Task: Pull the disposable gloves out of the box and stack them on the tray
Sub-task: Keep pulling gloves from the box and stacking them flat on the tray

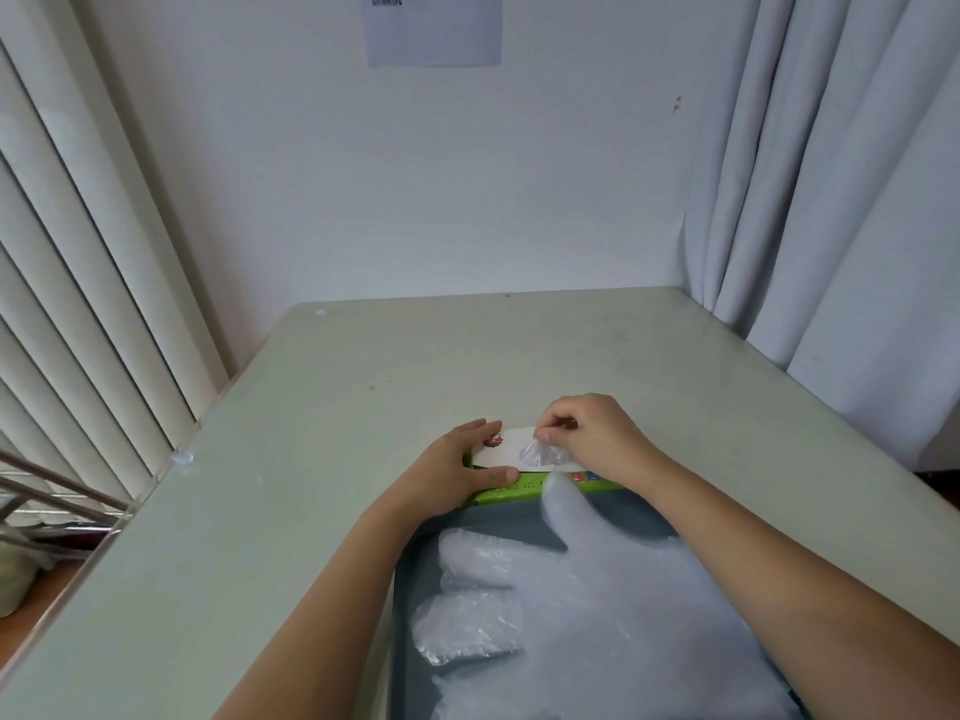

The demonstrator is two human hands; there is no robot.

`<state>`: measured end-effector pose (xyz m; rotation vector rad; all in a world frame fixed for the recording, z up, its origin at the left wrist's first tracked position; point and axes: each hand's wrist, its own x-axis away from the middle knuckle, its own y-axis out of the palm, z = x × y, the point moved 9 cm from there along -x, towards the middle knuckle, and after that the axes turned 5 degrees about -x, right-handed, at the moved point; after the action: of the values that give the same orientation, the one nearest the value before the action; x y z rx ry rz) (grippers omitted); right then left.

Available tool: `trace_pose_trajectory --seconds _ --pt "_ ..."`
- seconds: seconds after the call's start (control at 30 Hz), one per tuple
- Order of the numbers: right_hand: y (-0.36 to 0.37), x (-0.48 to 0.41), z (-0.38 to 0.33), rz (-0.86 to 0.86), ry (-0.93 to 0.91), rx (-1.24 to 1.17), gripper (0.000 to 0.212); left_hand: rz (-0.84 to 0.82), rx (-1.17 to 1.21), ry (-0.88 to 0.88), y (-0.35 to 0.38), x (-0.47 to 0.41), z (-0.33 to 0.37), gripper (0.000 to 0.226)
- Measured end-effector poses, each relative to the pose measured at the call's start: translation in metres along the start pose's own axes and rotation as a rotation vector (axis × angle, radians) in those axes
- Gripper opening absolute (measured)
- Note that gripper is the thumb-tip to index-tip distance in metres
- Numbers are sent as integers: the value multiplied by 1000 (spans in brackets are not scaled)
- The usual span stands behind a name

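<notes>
Your right hand [597, 439], just right of centre in the frame, has thumb and fingertips closed together on the clear glove [537, 452] poking up from the oval opening in the box [506, 443]. Your left hand [457, 472] clamps the left end of that box, thumb along its near edge and fingers over the top toward the far edge. The green and white box lies flat, touching the far rim of the dark grey tray [413, 579] in the lower centre. On the tray lie the stacked gloves [613, 605], spread flat with fingers pointing left and one thumb reaching up against the box's green side. Everything sits on a pale green table [363, 376]. Vertical blinds [78, 262] fill the left of the frame, a pale curtain [841, 200] hangs at the right, and a sheet of paper [434, 31] is stuck on the wall at top centre.
</notes>
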<state>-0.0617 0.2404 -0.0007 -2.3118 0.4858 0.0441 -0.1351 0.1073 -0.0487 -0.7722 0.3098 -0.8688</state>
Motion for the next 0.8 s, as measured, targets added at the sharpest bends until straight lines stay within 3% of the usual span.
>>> trace_pose_trajectory --seconds 0.23,0.33,0.47,0.57,0.63,0.7,0.8 --pt "-17 -1 25 252 164 -256 11 1 6 4 0 -1 -2 72" --pt "-26 -1 35 342 217 -235 16 1 5 3 0 -2 -3 71" --pt "-32 5 13 281 28 -224 11 3 6 3 1 -3 -4 71" --pt "-29 18 -14 224 -134 43 35 4 5 8 1 -3 -3 71" --pt "-24 22 -15 228 -78 249 43 2 15 6 1 -2 -3 71" --pt "-19 24 -4 232 65 251 34 3 22 3 1 -1 -3 71" --pt "-18 24 7 257 112 94 11 2 18 4 1 0 -2 70"
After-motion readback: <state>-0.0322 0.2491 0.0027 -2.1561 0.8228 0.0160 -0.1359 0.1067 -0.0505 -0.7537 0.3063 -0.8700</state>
